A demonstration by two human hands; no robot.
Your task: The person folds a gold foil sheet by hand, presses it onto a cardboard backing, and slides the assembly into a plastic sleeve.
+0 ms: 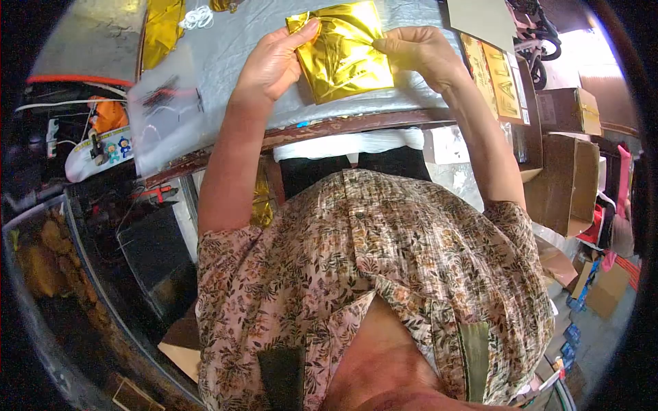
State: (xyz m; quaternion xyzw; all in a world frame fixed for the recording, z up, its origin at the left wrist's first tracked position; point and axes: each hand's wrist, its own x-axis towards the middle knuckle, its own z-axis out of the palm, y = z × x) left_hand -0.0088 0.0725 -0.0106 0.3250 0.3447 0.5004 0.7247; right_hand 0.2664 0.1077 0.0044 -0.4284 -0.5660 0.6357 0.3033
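Observation:
Both hands hold a shiny gold foil sheet or packet (346, 51) over the table. My left hand (277, 58) grips its left edge, the thumb lying on top near the upper left corner. At the right edge, my right hand (421, 55) pinches the foil between thumb and fingers. The foil is creased, with a roughly square outline; whether anything is inside cannot be made out. Beneath it lies the table (229, 41), covered with a wrinkled silvery-grey sheet.
More gold foil (162, 34) and a bundle of white string (197, 17) lie on the table's far left. Clear plastic (164, 116) covers the left corner. A board lettered "FALL" (506, 85) stands at the right, beside open cardboard boxes (565, 181).

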